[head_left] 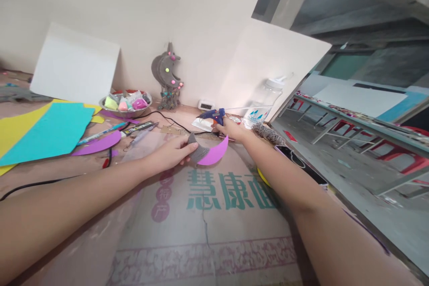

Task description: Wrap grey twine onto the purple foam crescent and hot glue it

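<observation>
My left hand (172,152) is closed on a purple crescent-shaped cutout (214,153), whose near end is wrapped in grey twine (197,151). The crescent lies on a printed cardboard sheet (208,214). My right hand (231,130) reaches further back and grips the handle of a blue hot glue gun (213,116), which rests near the wall. A loose bundle of grey twine (268,133) lies beside my right forearm.
A finished twine crescent ornament (166,71) leans on the wall. Beside it are a metal bowl of coloured pom-poms (125,103), a plastic bottle (264,100), teal and yellow paper sheets (50,129), another purple crescent (98,143), pens and a black cable (33,184).
</observation>
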`<state>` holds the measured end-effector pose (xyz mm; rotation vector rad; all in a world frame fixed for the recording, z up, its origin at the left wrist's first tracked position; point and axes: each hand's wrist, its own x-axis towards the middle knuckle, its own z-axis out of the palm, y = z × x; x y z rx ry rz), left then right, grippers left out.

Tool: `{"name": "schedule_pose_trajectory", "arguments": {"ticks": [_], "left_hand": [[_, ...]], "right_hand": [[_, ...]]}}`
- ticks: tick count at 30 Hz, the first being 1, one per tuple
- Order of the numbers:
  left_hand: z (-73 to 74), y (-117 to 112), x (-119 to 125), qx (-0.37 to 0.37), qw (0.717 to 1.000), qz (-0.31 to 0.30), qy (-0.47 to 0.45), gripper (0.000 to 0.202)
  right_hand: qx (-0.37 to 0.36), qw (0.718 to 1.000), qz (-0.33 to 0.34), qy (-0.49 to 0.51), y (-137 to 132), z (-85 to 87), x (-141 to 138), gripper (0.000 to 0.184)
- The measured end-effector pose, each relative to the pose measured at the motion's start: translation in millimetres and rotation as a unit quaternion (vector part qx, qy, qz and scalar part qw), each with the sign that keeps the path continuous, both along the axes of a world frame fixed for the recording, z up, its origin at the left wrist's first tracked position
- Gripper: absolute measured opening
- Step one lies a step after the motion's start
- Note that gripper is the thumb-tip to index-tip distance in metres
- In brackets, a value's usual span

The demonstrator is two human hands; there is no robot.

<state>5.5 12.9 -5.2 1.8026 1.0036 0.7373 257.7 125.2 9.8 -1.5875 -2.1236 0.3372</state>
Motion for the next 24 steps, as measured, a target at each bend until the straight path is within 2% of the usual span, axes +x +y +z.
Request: {"name": "schedule_pose_trajectory", "arguments": {"ticks": [4, 6, 9, 13, 15, 16, 18, 21, 24], "left_hand": [[5.2, -2.1, 1.0, 0.031, 0.999, -0.025, 0.031, 0.034], [7.1, -6.2, 2.2, 0.103, 0.991, -0.006, 0.080, 0.037], [10.7, -14.7, 2.4, 0.218, 0.953, 0.046, 0.205, 0.044], [23.7, -12.5, -5.2, 0.278, 0.908, 0.095, 0.298, 0.042], [32.1, 2.6, -11.2, 0.286, 0.907, 0.102, 0.290, 0.036], [35.5, 13.9, -13.8, 0.293, 0.906, 0.085, 0.294, 0.034], [39.7, 42.1, -16.3, 0.307, 0.898, 0.093, 0.300, 0.024], [37.7, 87.1, -8.6, 0.246, 0.905, 0.105, 0.330, 0.021], [29.8, 120.1, 10.8, 0.242, 0.909, 0.091, 0.328, 0.033]], "right_hand": [[0.007, 0.999, 0.000, 0.040, 7.4, 6.1, -9.7, 0.022], [0.005, 0.998, 0.008, 0.065, 6.9, 11.4, -9.3, 0.020], [0.002, 0.995, 0.019, 0.100, -1.3, 18.3, -1.5, 0.018], [0.003, 0.993, 0.006, 0.120, -16.3, 20.7, 12.8, 0.015], [-0.003, 0.993, -0.007, 0.120, -19.9, 19.8, 17.9, 0.013], [-0.006, 0.993, -0.012, 0.120, -20.2, 19.2, 19.6, 0.012], [-0.007, 0.993, -0.023, 0.118, -18.4, 18.1, 21.8, 0.012], [0.001, 0.994, -0.045, 0.104, -12.0, 15.0, 24.1, 0.014], [0.017, 0.994, -0.081, 0.077, -4.7, 8.3, 29.9, 0.016]]}}
